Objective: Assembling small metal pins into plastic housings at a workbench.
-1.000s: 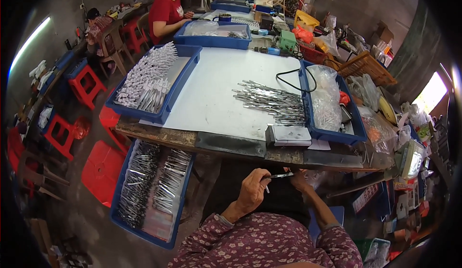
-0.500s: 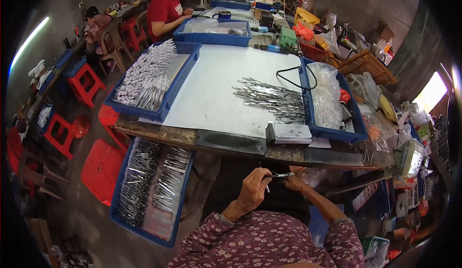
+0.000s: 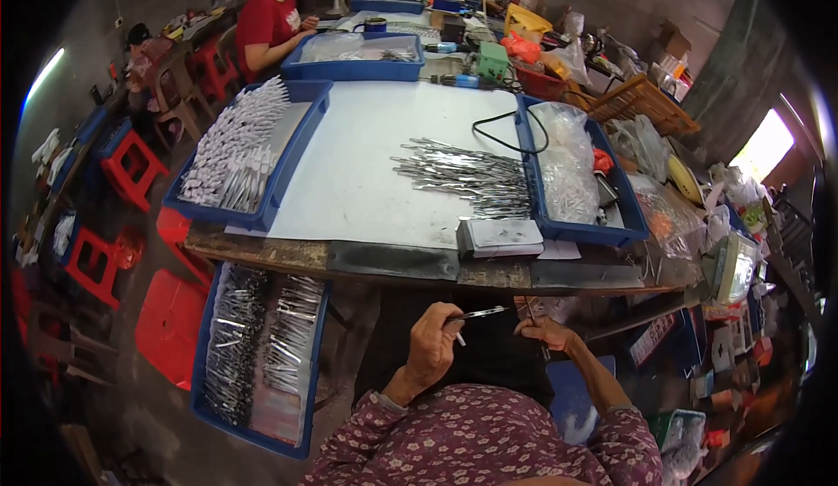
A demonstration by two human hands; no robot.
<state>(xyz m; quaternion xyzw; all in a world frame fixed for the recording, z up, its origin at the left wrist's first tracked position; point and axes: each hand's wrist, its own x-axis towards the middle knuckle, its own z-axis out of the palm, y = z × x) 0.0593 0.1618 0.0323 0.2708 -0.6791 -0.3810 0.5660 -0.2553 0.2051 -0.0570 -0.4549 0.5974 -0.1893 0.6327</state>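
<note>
Slim silver rod (image 3: 484, 313) clamped in the left hand (image 3: 430, 345), poking out toward 3 o'clock
From where I'm standing, thumb and fingers have it gripped, tip aimed at the right hand (image 3: 550, 333) with a gap between. Left hand's a loose upright fist, its forearm (image 3: 401, 387) coming up from 7 o'clock; the right one slants in from between 4 and 5, fingers curled, tbh can't tell what they've got. Pile of metal rods (image 3: 467, 172) on the table (image 3: 349, 198) at the left hand's 12, blue tray (image 3: 250, 436) of more at its 9
</note>
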